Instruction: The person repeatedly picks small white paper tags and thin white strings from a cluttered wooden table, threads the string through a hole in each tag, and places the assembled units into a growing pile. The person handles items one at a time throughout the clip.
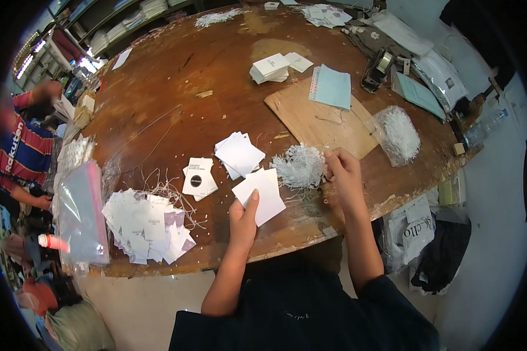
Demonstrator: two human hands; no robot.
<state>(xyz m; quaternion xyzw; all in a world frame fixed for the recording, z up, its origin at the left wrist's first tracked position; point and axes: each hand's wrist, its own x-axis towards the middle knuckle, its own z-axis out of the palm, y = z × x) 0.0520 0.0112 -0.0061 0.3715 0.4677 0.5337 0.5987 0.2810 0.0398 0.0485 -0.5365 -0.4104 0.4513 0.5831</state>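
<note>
My left hand [243, 217] grips a small stack of white square cards [260, 193] by its lower corner, just above the table's near edge. My right hand [342, 173] has its fingers closed on strands at the right side of a tangled bundle of white strings [299, 166] lying on the brown wooden table [211, 70]. A fanned stack of white cards [239, 154] and a smaller stack of printed cards with a black dot [198, 177] lie just left of my hands.
A heap of finished tagged cards [148, 227] sits at the near left beside clear plastic bags [79, 202]. A wooden board [321, 121], a blue notepad [332, 86], a bag of strings [398, 134], a tape dispenser [376, 69] lie farther back. Another person [19, 149] stands left.
</note>
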